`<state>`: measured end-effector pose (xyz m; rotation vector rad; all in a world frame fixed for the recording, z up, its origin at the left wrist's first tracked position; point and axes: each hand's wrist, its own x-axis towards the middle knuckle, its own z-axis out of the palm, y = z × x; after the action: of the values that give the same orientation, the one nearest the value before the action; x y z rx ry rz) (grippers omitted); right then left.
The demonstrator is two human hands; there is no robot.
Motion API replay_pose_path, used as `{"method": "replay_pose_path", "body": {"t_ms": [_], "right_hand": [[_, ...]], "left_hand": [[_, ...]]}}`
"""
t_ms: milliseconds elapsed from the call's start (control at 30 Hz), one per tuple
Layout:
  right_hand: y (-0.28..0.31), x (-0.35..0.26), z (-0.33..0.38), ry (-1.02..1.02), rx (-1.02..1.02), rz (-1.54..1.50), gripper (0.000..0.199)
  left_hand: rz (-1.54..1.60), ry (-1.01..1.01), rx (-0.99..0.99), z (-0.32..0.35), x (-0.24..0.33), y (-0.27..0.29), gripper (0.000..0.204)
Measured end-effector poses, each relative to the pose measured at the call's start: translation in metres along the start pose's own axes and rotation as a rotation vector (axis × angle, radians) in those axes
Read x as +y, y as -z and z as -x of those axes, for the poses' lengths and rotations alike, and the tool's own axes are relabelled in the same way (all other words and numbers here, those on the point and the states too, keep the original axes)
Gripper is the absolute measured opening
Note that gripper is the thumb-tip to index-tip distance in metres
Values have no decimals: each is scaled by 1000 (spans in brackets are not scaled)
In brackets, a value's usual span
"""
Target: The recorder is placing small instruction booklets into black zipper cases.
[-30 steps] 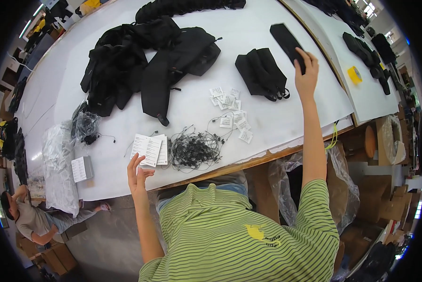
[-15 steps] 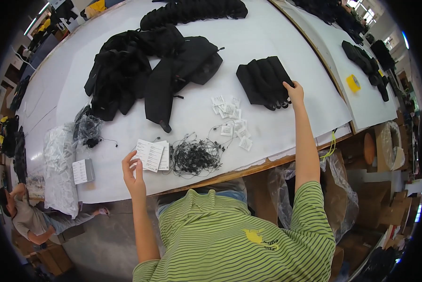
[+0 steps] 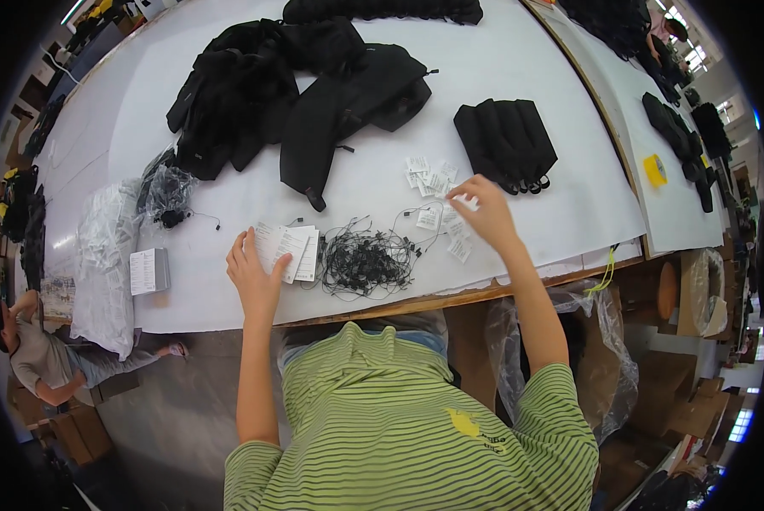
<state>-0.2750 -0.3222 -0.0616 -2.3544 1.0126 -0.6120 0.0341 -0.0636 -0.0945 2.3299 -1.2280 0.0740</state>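
My left hand (image 3: 256,274) grips white printed cards (image 3: 290,253) near the table's front edge. Its thumb rests on the lower card face, and its fingers lie along the left side. Over the small white packets (image 3: 427,177) hovers my right hand (image 3: 486,215), its fingers loosely bent and apart with nothing visible in them. Between my hands lies a tangle of black tag strings (image 3: 367,260). Beyond the right hand sits a folded black fabric piece (image 3: 505,145) with ridges and small loops along its near edge.
Black fabric bags (image 3: 314,136) are heaped at the far middle of the white table (image 3: 228,298). On the left lie a card stack (image 3: 148,271) and a clear plastic bag of white packets (image 3: 108,255). A yellow tape roll (image 3: 655,170) sits right. A person (image 3: 45,358) is at lower left.
My right hand has let go of the black fabric piece and moved left over the packets. My left thumb has come onto the cards. The whole view has shifted slightly.
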Motion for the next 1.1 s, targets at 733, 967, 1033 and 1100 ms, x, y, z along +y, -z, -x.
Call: {"method": "replay_pose_path", "body": {"t_ms": [733, 967, 1033, 1100], "right_hand": [[-27, -28, 20, 201, -523, 370, 4], [-28, -33, 25, 229, -423, 358, 12], [-29, -28, 24, 286, -437, 356, 11], [-31, -23, 23, 312, -439, 361, 10]], "left_hand": [[1088, 338, -162, 13, 57, 32, 26], [1158, 342, -379, 27, 87, 39, 52], [1097, 263, -364, 30, 91, 40, 57], [1036, 182, -346, 30, 96, 41, 63]]}}
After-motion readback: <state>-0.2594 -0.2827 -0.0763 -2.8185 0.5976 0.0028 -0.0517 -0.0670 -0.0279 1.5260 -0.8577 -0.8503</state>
